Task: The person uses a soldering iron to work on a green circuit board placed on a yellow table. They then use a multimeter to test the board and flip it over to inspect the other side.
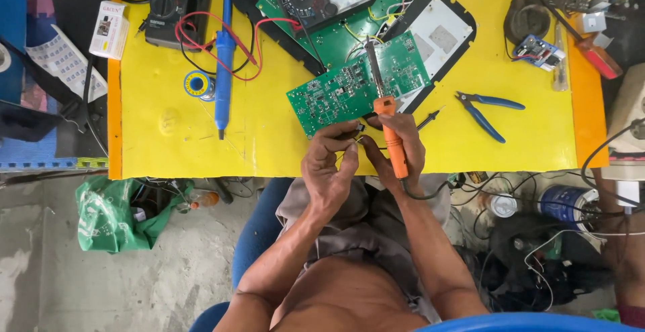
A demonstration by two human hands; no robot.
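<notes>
Right hand grips an orange soldering iron, tip over the small green circuit board on the yellow table; left hand pinches something tiny, can't tell what.

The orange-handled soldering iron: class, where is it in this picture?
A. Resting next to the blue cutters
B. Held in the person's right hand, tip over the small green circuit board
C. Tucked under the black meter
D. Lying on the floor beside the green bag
B: the right hand grips the soldering iron by its orange handle, and its metal tip reaches over the small green circuit board on the yellow table.
</notes>
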